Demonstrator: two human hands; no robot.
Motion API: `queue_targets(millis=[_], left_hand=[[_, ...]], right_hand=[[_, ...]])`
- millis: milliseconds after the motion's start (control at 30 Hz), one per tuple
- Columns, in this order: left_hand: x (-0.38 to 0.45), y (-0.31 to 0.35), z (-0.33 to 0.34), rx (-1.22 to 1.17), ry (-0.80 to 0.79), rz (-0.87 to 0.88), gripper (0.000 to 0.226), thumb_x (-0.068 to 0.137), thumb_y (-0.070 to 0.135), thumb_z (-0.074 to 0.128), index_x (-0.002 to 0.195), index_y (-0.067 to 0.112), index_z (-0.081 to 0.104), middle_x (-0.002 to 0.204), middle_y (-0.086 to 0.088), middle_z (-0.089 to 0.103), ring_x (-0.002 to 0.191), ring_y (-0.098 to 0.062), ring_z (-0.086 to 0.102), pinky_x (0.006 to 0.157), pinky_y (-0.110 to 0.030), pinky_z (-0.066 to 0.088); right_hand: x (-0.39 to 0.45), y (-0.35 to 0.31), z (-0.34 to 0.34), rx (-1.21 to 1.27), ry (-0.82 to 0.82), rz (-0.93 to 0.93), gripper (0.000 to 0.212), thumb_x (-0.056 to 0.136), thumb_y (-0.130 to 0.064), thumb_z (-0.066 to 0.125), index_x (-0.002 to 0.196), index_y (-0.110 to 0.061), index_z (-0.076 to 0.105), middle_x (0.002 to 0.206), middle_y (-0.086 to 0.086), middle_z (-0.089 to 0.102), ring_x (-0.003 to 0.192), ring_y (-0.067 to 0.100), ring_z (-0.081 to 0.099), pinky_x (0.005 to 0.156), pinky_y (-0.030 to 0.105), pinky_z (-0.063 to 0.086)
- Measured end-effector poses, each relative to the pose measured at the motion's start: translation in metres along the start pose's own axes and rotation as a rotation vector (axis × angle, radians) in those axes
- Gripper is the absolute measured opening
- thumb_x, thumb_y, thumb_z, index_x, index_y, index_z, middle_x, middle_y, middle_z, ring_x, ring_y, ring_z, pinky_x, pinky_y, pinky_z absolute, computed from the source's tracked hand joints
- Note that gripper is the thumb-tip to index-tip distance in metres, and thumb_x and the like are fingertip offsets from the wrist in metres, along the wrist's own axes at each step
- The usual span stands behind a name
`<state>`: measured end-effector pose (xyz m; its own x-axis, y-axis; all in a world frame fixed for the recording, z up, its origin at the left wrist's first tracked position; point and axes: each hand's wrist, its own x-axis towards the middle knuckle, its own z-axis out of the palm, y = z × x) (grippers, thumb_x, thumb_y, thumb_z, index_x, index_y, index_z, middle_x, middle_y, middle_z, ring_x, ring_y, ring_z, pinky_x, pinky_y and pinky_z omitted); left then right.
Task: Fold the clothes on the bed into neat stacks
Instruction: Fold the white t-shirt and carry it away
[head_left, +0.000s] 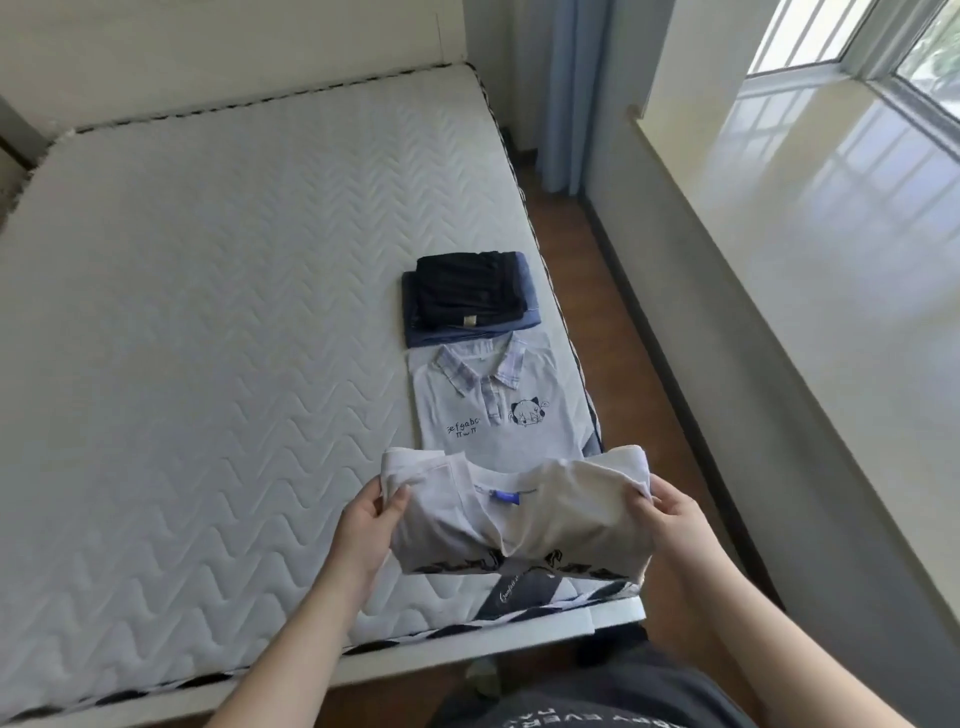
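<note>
Nearest, lower centre of frame: left hand (370, 522) and right hand (670, 512) each pinch an edge of a white T-shirt (519, 519), fingers curled into the cloth, held above the near corner of the mattress (208, 338). Under it lies another folded garment (524, 597) with dark print. Beyond, mid-frame: folded white polo shirt (498, 410), plaid collar. Farther up: dark folded clothes (470, 296) stacked. Upper right: window (883, 47).
</note>
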<state>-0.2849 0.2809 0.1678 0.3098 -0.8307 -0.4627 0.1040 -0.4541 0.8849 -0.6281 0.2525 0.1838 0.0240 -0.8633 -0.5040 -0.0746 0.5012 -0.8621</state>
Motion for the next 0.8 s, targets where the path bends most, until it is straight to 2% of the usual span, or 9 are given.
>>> queue_targets(millis=[133, 267, 433, 567, 667, 800], left_hand=[[0.01, -0.002, 0.04, 0.065, 0.039, -0.041, 0.016, 0.097, 0.014, 0.059, 0.104, 0.022, 0.071, 0.1, 0.005, 0.076, 0.092, -0.011, 0.07, 0.073, -0.018, 0.052], [0.03, -0.005, 0.059, 0.096, 0.057, -0.065, 0.018, 0.097, 0.012, 0.059, 0.105, 0.022, 0.072, 0.103, 0.002, 0.076, 0.096, -0.013, 0.07, 0.077, -0.019, 0.053], [0.074, -0.012, 0.058, 0.116, 0.105, -0.082, 0.018, 0.097, 0.012, 0.06, 0.104, 0.022, 0.072, 0.101, -0.001, 0.076, 0.095, -0.019, 0.069, 0.087, -0.036, 0.052], [0.123, -0.016, 0.052, 0.091, 0.125, -0.082, 0.016, 0.097, 0.011, 0.059, 0.104, 0.019, 0.071, 0.099, 0.0, 0.076, 0.09, -0.013, 0.068, 0.079, -0.026, 0.053], [0.16, -0.015, 0.044, 0.094, 0.134, -0.088, 0.015, 0.096, 0.011, 0.061, 0.105, 0.016, 0.071, 0.102, -0.002, 0.076, 0.09, -0.012, 0.068, 0.079, -0.027, 0.053], [0.209, -0.014, 0.036, 0.119, 0.111, -0.087, 0.008, 0.09, 0.016, 0.069, 0.094, 0.023, 0.074, 0.091, -0.001, 0.077, 0.078, -0.01, 0.067, 0.065, -0.024, 0.053]], right_hand=[[0.039, -0.009, -0.021, -0.037, -0.197, 0.036, 0.018, 0.097, -0.023, 0.057, 0.104, -0.031, 0.072, 0.1, 0.003, 0.075, 0.091, 0.018, 0.072, 0.07, 0.031, 0.06], [0.081, -0.025, -0.037, -0.035, -0.248, 0.07, 0.021, 0.098, -0.016, 0.055, 0.101, -0.027, 0.073, 0.099, 0.008, 0.075, 0.087, 0.02, 0.072, 0.064, 0.028, 0.057], [0.139, -0.024, -0.034, -0.109, -0.217, 0.06, 0.017, 0.097, -0.019, 0.058, 0.1, -0.028, 0.073, 0.095, 0.008, 0.075, 0.086, 0.019, 0.068, 0.076, 0.039, 0.054], [0.186, -0.012, -0.021, -0.115, -0.197, 0.036, 0.013, 0.096, -0.028, 0.062, 0.103, -0.027, 0.072, 0.097, 0.006, 0.075, 0.092, 0.024, 0.071, 0.081, 0.048, 0.056], [0.221, -0.004, -0.006, -0.127, -0.173, 0.012, 0.022, 0.092, -0.039, 0.065, 0.104, -0.023, 0.071, 0.097, 0.005, 0.075, 0.087, 0.02, 0.07, 0.076, 0.043, 0.057], [0.27, 0.002, 0.014, -0.159, -0.129, -0.039, 0.033, 0.091, -0.046, 0.063, 0.092, -0.013, 0.066, 0.078, 0.006, 0.061, 0.073, 0.017, 0.054, 0.066, 0.038, 0.045]])
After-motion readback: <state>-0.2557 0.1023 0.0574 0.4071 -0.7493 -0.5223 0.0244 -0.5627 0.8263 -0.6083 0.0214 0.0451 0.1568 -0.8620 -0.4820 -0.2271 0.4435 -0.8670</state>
